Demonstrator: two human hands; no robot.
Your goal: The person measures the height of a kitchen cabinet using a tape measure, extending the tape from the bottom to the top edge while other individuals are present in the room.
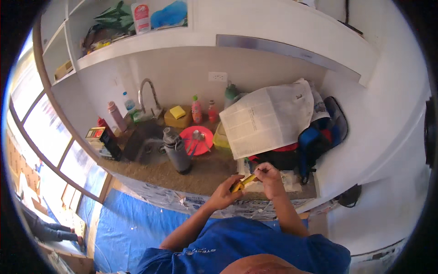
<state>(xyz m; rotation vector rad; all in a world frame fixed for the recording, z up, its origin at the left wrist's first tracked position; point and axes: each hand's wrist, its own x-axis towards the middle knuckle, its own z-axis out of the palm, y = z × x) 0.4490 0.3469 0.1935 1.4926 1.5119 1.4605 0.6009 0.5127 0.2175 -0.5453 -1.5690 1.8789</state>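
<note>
At the front edge of the bench (207, 177), in the head view, the yellow tool (248, 179) is held between two hands, just short of the bags (313, 142) and the printed sheet (271, 119) draped over them. The left hand (223, 193) has its fingers wrapped around the darker near end; the right hand (270, 179) has its fingers narrowed in a pinch at the far end. It may be a tape measure, but it is too small to tell.

To handle it well, I would keep the left grip firm as the anchor and let the right fingers do the fine work, with light, straight pressure along the tool's length. If it has a blade or a sprung strip, fingertips are best kept off the edge and any release slow. Elbows should stay close, so that the left arm clears the flask (178, 156) and the pink plate (209, 132) of cutlery (196, 134) beyond it.
</note>
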